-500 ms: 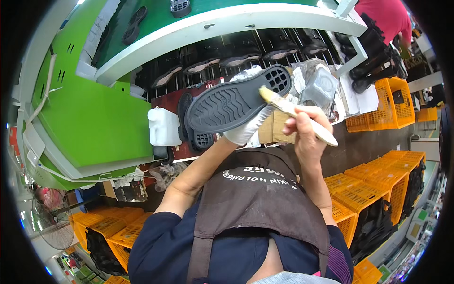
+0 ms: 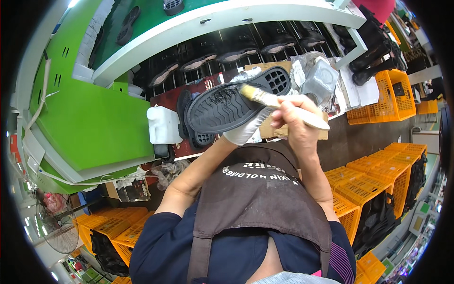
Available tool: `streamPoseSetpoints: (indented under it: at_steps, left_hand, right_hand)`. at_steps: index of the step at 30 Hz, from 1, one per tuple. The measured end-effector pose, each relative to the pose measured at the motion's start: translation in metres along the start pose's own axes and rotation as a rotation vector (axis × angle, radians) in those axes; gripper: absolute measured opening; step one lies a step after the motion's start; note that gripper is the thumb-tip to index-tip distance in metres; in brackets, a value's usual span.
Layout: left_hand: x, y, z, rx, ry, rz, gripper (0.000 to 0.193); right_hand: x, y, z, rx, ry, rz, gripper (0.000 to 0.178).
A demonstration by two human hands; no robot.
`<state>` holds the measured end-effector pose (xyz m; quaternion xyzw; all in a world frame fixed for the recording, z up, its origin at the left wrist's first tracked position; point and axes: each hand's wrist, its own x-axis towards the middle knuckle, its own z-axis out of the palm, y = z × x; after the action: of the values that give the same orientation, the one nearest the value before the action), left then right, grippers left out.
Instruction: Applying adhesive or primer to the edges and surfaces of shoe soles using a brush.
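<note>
Brush (image 2: 268,99) and right hand (image 2: 297,116) have moved left, from beside the heel's grid of holes toward the sole's middle, and glossy streaks now mark the ridges there. The black sole (image 2: 231,106) lies slantwise over the bench, tread cavity up, wavy ribs toward its left end. The left hand (image 2: 246,131), in a thin whitish glove, grips its near edge; most fingers are hidden beneath. The bare right hand is closed around the brush's smooth, pale handle, pale-yellow bristles against the sole.

The sole looks rubbery, probably light, and stiff enough to keep its shape while bending a little; it seems hardly fragile. Streaked ribs may be slick, so the dry rim and underside offer the surest hold.

Nearby are a matte white jug (image 2: 163,125), a second ribbed sole (image 2: 204,139) and a clear, squarish container (image 2: 321,83).
</note>
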<state>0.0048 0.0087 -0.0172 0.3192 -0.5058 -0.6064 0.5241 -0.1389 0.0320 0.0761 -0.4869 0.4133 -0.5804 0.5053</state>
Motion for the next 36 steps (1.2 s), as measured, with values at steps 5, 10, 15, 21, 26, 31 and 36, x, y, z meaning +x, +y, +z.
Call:
streamPoseSetpoints:
  at_steps: [5,10,15,21,26,31,36]
  left_hand:
    - [-0.002,0.023,0.012,0.271,0.06,0.106,0.028]
    - [0.001,0.028,0.013,0.371,0.042,0.116,0.033]
    - [-0.004,-0.019,0.002,0.352,0.008,0.065,0.025]
    - [-0.017,-0.058,0.001,-0.555,-0.207,-0.302,0.019]
    - [-0.02,-0.076,-0.009,-1.21,-0.305,-0.415,0.041]
    - [-0.017,-0.023,-0.002,-1.13,-0.152,-0.505,0.026]
    - [-0.012,0.016,-0.003,-0.178,-0.284,-0.253,0.027]
  right_hand:
    - [0.006,0.006,-0.023,0.012,0.15,-0.055,0.018]
    - [0.002,0.007,-0.024,0.01,0.187,-0.085,0.017]
    - [-0.013,0.0,0.0,0.007,0.096,-0.018,0.018]
    - [-0.022,-0.002,0.033,0.111,-0.055,0.059,0.015]
    - [-0.023,-0.003,0.043,0.093,-0.196,0.002,0.014]
    - [-0.012,-0.007,0.038,0.085,-0.192,-0.009,0.013]
    - [0.006,-0.01,0.028,0.011,-0.18,-0.088,0.013]
